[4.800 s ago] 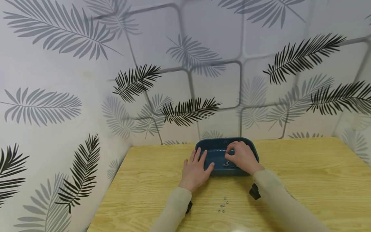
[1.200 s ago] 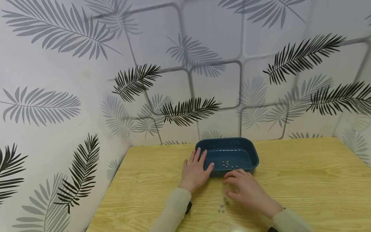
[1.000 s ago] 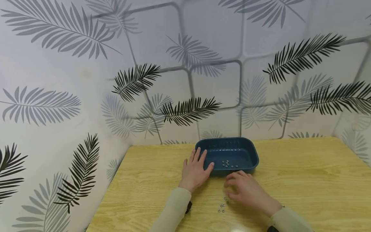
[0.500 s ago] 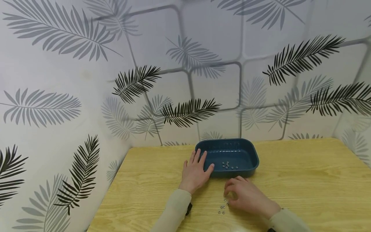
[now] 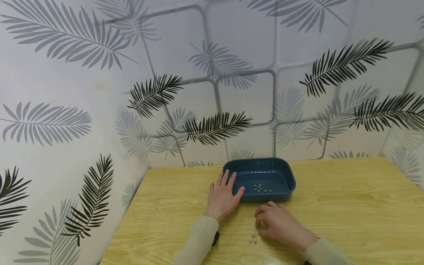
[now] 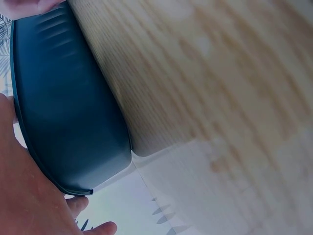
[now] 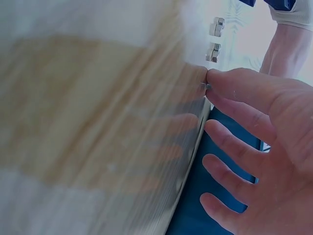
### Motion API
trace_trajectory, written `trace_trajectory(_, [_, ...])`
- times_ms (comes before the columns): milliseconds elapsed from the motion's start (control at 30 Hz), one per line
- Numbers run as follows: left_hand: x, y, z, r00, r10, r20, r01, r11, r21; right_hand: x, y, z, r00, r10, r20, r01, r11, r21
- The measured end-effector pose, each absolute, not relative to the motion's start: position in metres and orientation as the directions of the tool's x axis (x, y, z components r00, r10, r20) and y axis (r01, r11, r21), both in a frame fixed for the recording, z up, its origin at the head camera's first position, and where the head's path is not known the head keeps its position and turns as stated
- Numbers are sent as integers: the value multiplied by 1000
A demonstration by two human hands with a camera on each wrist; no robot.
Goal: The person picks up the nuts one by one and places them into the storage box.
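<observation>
A dark blue tray (image 5: 265, 198) stands on the table with several small metal nuts (image 5: 259, 188) on its floor. My left hand (image 5: 222, 197) rests with spread fingers on the tray's left rim; the left wrist view shows the same hand (image 6: 29, 191) along the tray wall (image 6: 68, 98). In front of the tray, my right hand (image 5: 281, 224) is down at the table beside a few loose nuts (image 5: 253, 236). In the right wrist view, thumb and index finger of this hand (image 7: 264, 127) pinch a tiny nut (image 7: 208, 86) at the table surface, mostly hidden by the fingertips.
The wooden table (image 5: 347, 206) reaches a wall (image 5: 245, 95) with a leaf pattern close behind the tray. Hex nuts (image 7: 213, 52) stand near the right thumb in the right wrist view.
My right hand has come from above the tray down to the loose nuts, and its thumb and index finger have closed together on one. The left hand has stayed on the rim.
</observation>
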State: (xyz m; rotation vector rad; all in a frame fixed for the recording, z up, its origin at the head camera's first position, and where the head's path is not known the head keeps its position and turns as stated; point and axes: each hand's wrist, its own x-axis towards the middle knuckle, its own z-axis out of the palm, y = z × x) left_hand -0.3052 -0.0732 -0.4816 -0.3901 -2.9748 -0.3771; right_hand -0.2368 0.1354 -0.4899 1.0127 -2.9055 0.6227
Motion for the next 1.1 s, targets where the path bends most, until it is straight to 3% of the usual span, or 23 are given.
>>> trace_trajectory(1100, [-305,-73,-483,-962,234,141,263,936,236,-235,131,-485,-795,-585,160,-601,725,-337])
